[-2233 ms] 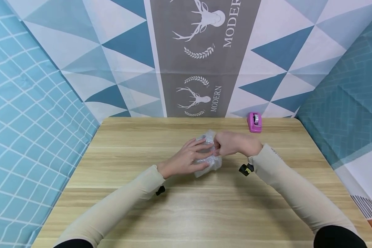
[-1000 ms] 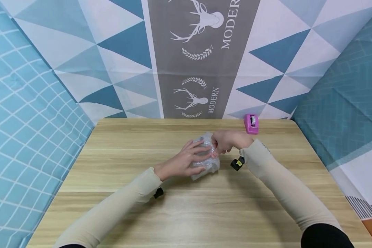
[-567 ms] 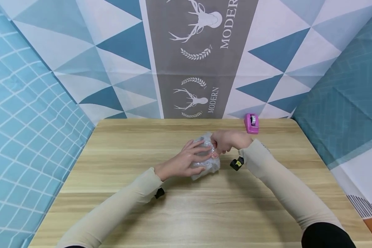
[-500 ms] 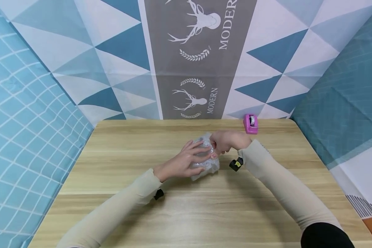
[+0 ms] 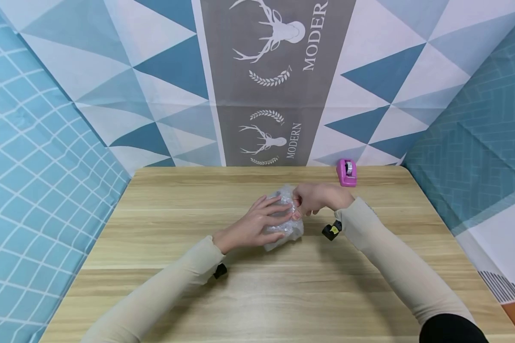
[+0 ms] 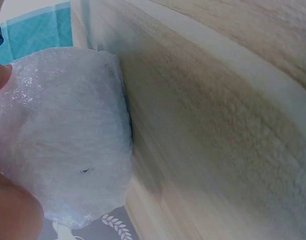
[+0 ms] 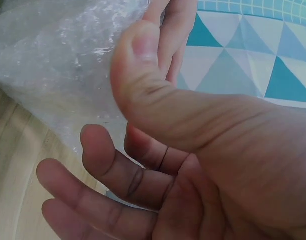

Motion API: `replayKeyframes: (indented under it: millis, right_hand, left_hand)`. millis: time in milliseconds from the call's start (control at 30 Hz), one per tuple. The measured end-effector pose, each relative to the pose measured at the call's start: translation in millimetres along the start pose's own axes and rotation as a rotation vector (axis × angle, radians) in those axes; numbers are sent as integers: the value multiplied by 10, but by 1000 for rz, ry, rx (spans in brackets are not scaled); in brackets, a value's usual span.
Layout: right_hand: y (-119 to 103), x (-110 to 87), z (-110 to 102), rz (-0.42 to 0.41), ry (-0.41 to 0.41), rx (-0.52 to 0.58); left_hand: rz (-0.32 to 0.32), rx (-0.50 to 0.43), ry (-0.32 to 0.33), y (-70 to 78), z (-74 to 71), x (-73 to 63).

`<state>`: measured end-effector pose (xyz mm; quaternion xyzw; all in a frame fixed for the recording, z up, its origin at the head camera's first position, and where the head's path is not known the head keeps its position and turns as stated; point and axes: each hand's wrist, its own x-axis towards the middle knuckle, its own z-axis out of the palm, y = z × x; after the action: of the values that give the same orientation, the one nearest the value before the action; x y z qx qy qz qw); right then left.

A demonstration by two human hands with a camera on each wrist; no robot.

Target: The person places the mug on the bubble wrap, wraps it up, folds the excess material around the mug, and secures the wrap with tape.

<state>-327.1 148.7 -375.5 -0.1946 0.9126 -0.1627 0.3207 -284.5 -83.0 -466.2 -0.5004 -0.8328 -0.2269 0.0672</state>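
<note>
From the head view, we see the bubble-wrapped bundle lying on the far half of the wooden tabletop, and we place everything else by it. Our left hand reaches over from the bundle's left, its fingers straight and spread across the upper face. Our right hand is at the bundle's right edge, close to the left hand's fingertips, with its own fingers curled. A pink tape dispenser sits beyond the bundle and to its right, well apart from it. We take the step in hand to be steadying the wrap with one hand while the other works its edge. To do that well, we would press evenly with the left, firmly enough that the bundle cannot slide but lightly enough to spare the bubbles.

From the left wrist, we look at the bundle's side: the plastic is crinkled, with a small dark mark on it, and parts of the left hand show at its edge away from the tabletop. What lies inside we cannot tell.

From the right wrist, we find the thumb bent close against the bundle's edge, the other fingers curled below it. Whether they pinch a fold of wrap we cannot tell. We would work close to the left hand's fingertips, where the wrap should shift least.
</note>
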Motion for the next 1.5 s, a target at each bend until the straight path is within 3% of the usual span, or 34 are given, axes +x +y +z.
replayKeyframes:
  millis: [200, 400, 533, 633, 733, 867, 967, 1100, 1233, 1367, 1500]
  right_hand:
    - [16, -18, 2, 43, -36, 64]
    - [-8, -38, 4, 41, -23, 4]
    - [-37, -67, 2, 40, -28, -28]
    - [-61, -97, 2, 36, -27, -35]
    - [-66, -126, 17, 53, -7, -39]
    - [-37, -176, 67, 83, 114, -71]
    - [-28, -192, 108, 17, 232, -110]
    - [-46, -197, 141, -129, 287, -180]
    - [-69, -204, 180, -205, 255, -153]
    - [-73, -212, 209, -227, 232, -119]
    - [-71, -256, 208, -220, 238, -159]
  left_hand:
    - [3, 14, 6, 14, 5, 11]
    - [-13, 40, -21, 28, -9, 8]
    - [13, 68, -22, 41, -37, 27]
    - [50, 136, 0, 74, -75, 46]
    - [72, 273, 11, 157, -129, 65]
    - [51, 419, 5, 323, -188, 93]
    - [16, 445, -2, 406, -203, 104]
    - [4, 463, -29, 424, -204, 101]
    - [-1, 438, -48, 418, -222, 91]
    - [-22, 399, -65, 412, -269, 97]
    - [-8, 344, -68, 374, -348, 105]
